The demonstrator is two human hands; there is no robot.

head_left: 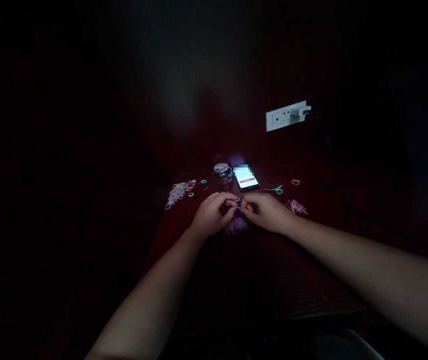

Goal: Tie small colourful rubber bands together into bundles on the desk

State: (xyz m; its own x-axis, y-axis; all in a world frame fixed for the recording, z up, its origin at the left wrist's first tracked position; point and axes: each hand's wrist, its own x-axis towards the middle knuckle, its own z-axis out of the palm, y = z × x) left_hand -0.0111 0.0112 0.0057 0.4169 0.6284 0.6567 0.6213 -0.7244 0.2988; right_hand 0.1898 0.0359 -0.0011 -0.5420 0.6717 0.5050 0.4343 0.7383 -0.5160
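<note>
Over a dark reddish table, my left hand (217,212) and my right hand (262,211) are close together with bent fingers. Between their fingertips is a thin light purple band (238,207), pinched by both hands. A pile of purple bands (236,226) lies just below the hands. To the right, beside my right wrist, is a pink-purple bunch of bands (297,207). A heap of mixed coloured bands (179,192) spreads to the left, with a few loose green ones near it.
Behind the hands stand a small lidded jar (222,171) and a lit phone (247,178). A green band (276,189) and an orange band (295,182) lie right of the phone. A white socket panel (286,116) with a plug is on the wall.
</note>
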